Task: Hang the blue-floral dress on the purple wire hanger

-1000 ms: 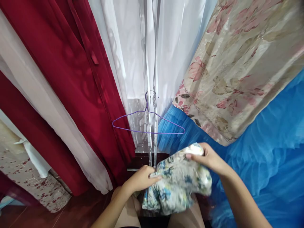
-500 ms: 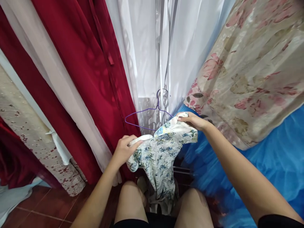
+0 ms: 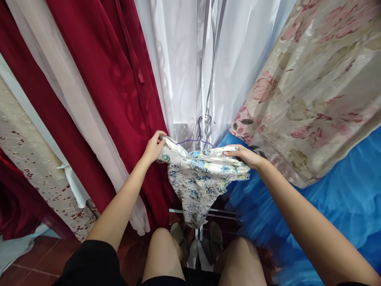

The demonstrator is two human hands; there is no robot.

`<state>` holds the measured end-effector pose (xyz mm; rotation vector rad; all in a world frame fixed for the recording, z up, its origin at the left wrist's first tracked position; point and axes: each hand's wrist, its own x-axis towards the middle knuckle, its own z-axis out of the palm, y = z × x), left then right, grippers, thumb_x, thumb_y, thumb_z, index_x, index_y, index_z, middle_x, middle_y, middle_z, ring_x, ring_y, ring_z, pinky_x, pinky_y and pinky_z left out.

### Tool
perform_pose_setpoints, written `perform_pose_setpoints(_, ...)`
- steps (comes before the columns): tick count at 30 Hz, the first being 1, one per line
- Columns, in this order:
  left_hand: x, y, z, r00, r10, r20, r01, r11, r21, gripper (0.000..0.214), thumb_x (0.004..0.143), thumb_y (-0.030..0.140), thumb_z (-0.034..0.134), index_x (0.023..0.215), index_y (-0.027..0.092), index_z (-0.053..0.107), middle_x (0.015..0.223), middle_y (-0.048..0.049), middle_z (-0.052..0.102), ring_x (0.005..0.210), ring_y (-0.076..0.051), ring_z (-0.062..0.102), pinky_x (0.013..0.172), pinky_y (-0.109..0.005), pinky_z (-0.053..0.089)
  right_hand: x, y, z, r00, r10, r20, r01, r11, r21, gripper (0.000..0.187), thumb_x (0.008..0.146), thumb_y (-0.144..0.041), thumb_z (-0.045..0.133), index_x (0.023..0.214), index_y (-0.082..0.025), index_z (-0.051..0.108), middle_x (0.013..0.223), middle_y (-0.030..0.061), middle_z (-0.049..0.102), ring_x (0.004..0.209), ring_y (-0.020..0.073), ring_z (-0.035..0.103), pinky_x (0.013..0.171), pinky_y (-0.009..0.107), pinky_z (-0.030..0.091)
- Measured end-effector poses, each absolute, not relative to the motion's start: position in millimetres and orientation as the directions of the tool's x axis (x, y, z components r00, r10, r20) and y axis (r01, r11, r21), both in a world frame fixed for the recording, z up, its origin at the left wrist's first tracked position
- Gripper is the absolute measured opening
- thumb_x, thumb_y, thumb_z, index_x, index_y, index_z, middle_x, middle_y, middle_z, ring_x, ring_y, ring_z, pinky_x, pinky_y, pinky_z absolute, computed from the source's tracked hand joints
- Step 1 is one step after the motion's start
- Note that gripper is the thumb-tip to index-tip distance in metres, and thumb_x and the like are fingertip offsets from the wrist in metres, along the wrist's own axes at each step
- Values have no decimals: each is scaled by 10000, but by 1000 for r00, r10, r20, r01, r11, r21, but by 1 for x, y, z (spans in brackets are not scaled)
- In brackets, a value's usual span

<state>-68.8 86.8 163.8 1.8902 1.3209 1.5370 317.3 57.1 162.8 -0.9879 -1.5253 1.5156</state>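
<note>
A white floral top (image 3: 198,178) with blue and green print spreads between my two hands, its lower part gathered and hanging down. My left hand (image 3: 154,147) is closed on its left shoulder, near the dark red cloth. On the other side, my right hand (image 3: 244,155) pinches its upper edge with thumb and fingers. A purple hanger (image 3: 199,133) hangs behind the top. Its hook and part of its upper arms show, while its lower bar is hidden; whether the hanger's ends sit inside the top I cannot tell.
Long dark red fabric (image 3: 119,91) and pale pink fabric hang at the left. White fabric (image 3: 181,71) with ribbons hangs ahead. On the right are a floral beige skirt (image 3: 315,99) and blue ruffled fabric (image 3: 297,222). Below lie a reddish tiled floor (image 3: 38,254) and shoes (image 3: 216,236).
My left hand has moved up with its side of the top, which now covers much of the hanger. My right hand has barely shifted, and the top hangs more level.
</note>
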Motion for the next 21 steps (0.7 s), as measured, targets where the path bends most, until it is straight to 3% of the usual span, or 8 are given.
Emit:
perform_pose_setpoints(2, -53, 91, 165, -39, 830, 556, 397, -497, 771, 389, 771, 145, 703, 1143, 217, 614, 1214, -53, 638, 686, -120, 564, 715, -243, 415, 321, 52, 158, -403, 915, -9, 7, -6, -1000, 514, 608, -376, 904, 1053, -153, 775, 935, 89, 781, 780, 225, 706, 676, 309, 533)
perform_pose_setpoints(4, -44, 89, 163, -85, 808, 583, 447, -492, 747, 354, 758, 171, 735, 1091, 202, 617, 1153, -50, 646, 645, -105, 553, 697, -242, 411, 328, 46, 147, -335, 941, 50, 11, 56, -998, 555, 607, -389, 910, 1099, -180, 760, 965, 67, 772, 805, 205, 691, 699, 295, 525)
perform_pose_setpoints(7, -39, 75, 157, -46, 779, 626, 564, -497, 659, 72, 888, 254, 615, 886, 184, 634, 863, -18, 661, 664, -135, 552, 701, -248, 400, 342, 36, 123, -181, 967, 179, 81, 196, -977, 373, 645, -476, 885, 763, -164, 718, 682, -10, 664, 600, 123, 551, 547, 232, 413)
perform_pose_setpoints(10, -34, 56, 154, 98, 751, 653, 640, -549, 537, 185, 938, 359, 572, 901, 200, 659, 845, -26, 676, 799, -185, 602, 764, -263, 409, 353, 29, 112, -98, 964, 245, 80, 253, -964, 452, 714, -532, 831, 577, -183, 578, 536, -47, 499, 505, 96, 393, 480, 233, 294)
perform_pose_setpoints(13, -26, 45, 159, 105, 727, 679, 692, -543, 475, 190, 902, 393, 630, 979, 226, 679, 953, -45, 702, 877, -217, 619, 782, -274, 399, 351, 28, 130, 10, 963, 269, -46, 269, -962, 385, 723, -496, 833, 621, -197, 613, 568, -30, 537, 523, 114, 438, 506, 245, 330)
perform_pose_setpoints(16, -23, 47, 167, 30, 713, 701, 734, -492, 468, 153, 897, 358, 615, 867, 216, 665, 834, -29, 668, 771, -194, 572, 712, -268, 352, 333, 19, 166, 64, 968, 244, -125, 250, -960, 301, 710, -467, 840, 694, -204, 695, 630, 7, 632, 578, 159, 556, 560, 269, 421)
perform_pose_setpoints(19, -29, 56, 166, -131, 703, 699, 709, -426, 562, 235, 870, 310, 592, 669, 197, 546, 622, 17, 492, 627, -147, 436, 625, -270, 278, 303, -16, 196, -148, 945, 292, -110, 278, -954, 317, 814, -520, 746, 816, -204, 765, 741, 49, 713, 686, 217, 658, 645, 309, 500)
perform_pose_setpoints(21, -35, 61, 159, -325, 689, 648, 547, -422, 723, 303, 880, 329, 547, 615, 204, 469, 573, 29, 403, 581, -138, 374, 587, -275, 261, 283, -50, 206, -527, 797, 296, -34, 328, -944, 426, 946, -565, 561, 938, -208, 794, 867, 75, 753, 806, 255, 699, 730, 358, 542)
